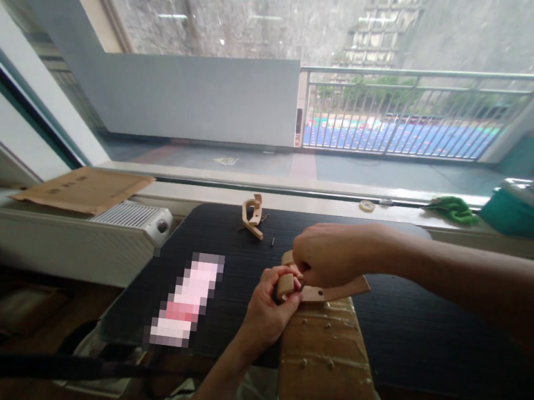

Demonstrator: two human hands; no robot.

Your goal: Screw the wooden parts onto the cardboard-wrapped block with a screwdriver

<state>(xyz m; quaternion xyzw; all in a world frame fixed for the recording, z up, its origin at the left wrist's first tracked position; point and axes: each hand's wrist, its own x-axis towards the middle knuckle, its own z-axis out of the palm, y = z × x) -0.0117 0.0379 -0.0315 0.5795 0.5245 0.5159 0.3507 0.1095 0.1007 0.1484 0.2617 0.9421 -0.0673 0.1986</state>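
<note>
My left hand [269,307] is closed around the rounded end of a pale wooden piece [333,293], pinching it between thumb and fingers. The piece has a flat strip with a dark hole, and it rests over the far end of a brown, tape-wrapped block [325,363]. My right hand [331,253] is curled into a fist right above the piece; whatever its fingertips hold is hidden. Farther back on the table lies a similar bent wooden piece [254,223], with a small dark metal pin or screw [272,241] near it.
Under the work is a black table [223,240] by a window sill [305,205]. A blurred-out pinkish item [186,300] lies on its left part. A cardboard envelope [88,190] rests beside a radiator [138,220]. A green cloth [453,210] and a tape roll [367,206] sit on the sill.
</note>
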